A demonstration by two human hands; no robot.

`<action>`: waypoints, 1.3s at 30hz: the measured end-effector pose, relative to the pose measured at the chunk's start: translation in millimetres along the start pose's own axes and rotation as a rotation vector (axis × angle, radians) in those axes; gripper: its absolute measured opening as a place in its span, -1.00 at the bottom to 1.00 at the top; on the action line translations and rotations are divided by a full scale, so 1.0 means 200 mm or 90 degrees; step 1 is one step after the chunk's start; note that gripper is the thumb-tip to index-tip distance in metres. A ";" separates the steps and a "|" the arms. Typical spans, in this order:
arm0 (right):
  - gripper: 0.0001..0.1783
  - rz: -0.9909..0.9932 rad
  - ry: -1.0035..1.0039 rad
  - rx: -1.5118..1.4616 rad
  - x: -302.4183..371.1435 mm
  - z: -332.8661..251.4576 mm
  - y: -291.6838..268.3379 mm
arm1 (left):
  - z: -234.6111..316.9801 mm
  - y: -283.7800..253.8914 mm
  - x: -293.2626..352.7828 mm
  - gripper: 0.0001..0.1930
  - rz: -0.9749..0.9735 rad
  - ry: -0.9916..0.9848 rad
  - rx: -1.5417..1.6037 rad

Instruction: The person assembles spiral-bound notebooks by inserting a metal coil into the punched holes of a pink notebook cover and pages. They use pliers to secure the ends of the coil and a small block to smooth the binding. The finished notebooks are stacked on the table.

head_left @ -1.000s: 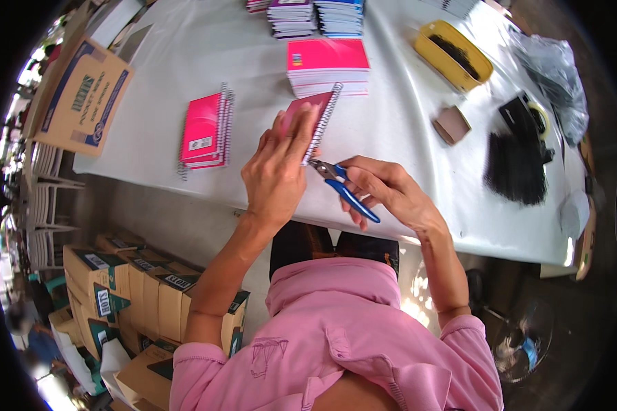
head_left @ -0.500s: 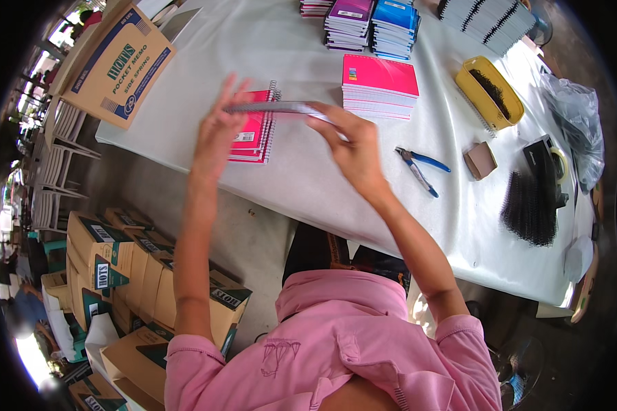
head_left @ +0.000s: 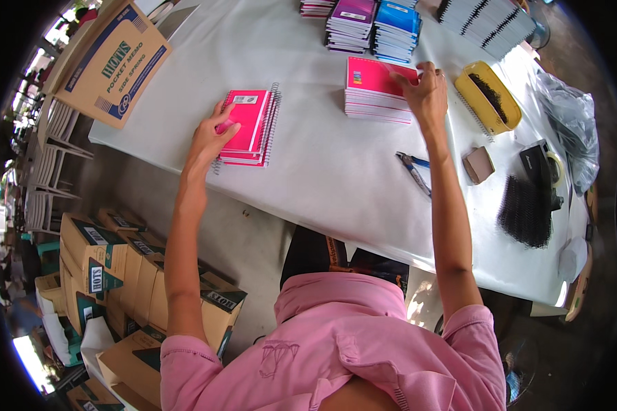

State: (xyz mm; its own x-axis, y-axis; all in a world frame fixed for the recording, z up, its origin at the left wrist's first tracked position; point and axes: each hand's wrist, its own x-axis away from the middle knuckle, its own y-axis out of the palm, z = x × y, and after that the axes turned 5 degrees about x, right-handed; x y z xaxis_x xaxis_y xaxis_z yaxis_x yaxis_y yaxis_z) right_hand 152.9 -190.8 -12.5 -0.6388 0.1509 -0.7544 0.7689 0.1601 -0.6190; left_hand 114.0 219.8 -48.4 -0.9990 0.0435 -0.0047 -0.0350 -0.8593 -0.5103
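Observation:
My left hand (head_left: 211,137) rests on the left side of a small pile of pink spiral notebooks (head_left: 245,133). Its thumb and forefinger lie apart on the top cover. Metal coils run along the pile's right side. At the centre right, my right hand (head_left: 426,92) reaches over a taller stack of pink notebooks (head_left: 377,92), on which no coils show. Its thumb is on the top cover and its fingers bend over the far right corner, closed around the top notebook's edge. The undersides of both hands' fingers are partly hidden.
Cutting pliers (head_left: 415,172), a small brown box (head_left: 478,166), a yellow bin (head_left: 467,89) and a pile of black coils (head_left: 524,212) are on the right. Purple (head_left: 348,27) and blue notebooks (head_left: 396,31) stand behind. A carton (head_left: 116,65) is at the far left, more boxes (head_left: 140,274) below.
The spiral notebook held between both hands has come down onto the left pile. My right hand has moved right to the taller pink stack; my left hand has lowered onto the spiral pile.

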 end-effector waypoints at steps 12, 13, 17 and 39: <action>-0.70 -0.279 0.352 -0.717 -0.02 0.13 -0.32 | 0.63 0.44 0.14 -0.13 0.054 0.235 0.114; -0.76 -0.286 0.321 -0.812 0.09 0.12 -0.36 | 0.70 0.50 0.20 -0.07 0.017 0.200 0.258; -0.69 -0.376 0.378 -0.853 0.57 -0.05 -0.48 | 0.60 0.77 0.38 0.03 -0.122 0.108 0.531; -0.71 -0.299 0.185 0.554 0.40 1.22 -0.68 | 0.83 0.96 0.44 -0.43 -0.177 0.484 -0.276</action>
State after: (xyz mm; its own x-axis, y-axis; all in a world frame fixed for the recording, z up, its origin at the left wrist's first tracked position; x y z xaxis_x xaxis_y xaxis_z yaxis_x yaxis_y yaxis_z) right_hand 3.8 -438.1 -43.1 -0.7731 0.5038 -0.3854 0.1200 -0.4804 -0.8688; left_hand 15.3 -25.8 -4.5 -0.6644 0.6756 -0.3195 -0.1054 -0.5079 -0.8549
